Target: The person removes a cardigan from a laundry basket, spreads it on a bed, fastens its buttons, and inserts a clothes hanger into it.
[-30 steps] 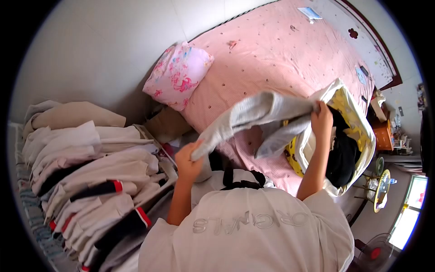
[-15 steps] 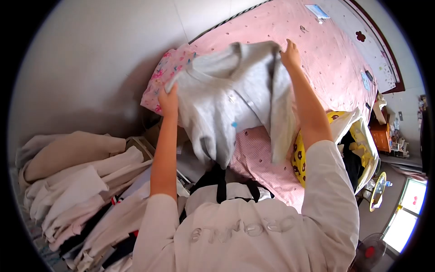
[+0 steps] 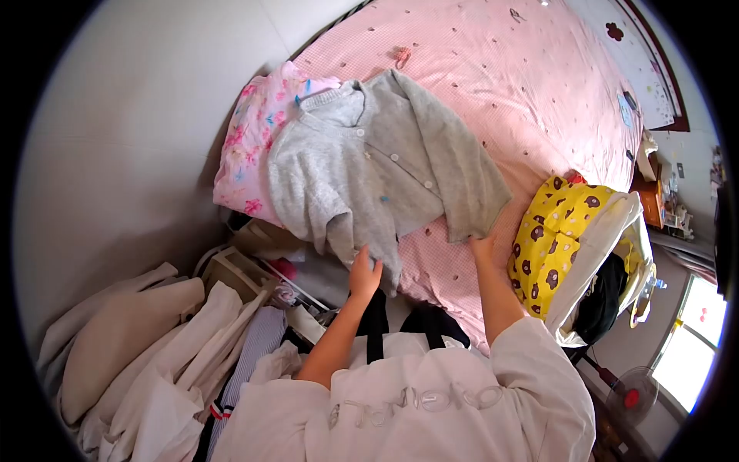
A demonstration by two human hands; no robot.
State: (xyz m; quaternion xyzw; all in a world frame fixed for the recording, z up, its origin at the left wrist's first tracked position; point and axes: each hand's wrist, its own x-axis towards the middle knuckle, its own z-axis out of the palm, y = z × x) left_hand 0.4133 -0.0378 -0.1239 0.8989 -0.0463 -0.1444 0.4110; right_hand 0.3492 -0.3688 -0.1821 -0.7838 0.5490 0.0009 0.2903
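Now the light-grey knit button-front cardigan (image 3: 416, 162) has come down from mid-air onto the pink-sheeted bed (image 3: 531, 100) and pink floral fabric pillow (image 3: 245, 158), so it lies spread, front up, right hand (image 3: 484, 251) with fingers pinching one cuff, left hand (image 3: 364, 277) at the other, grip unclear.

Cardigan (image 3: 400, 154) on bed (image 3: 531, 100), apparently overlapping pillow (image 3: 245, 165).
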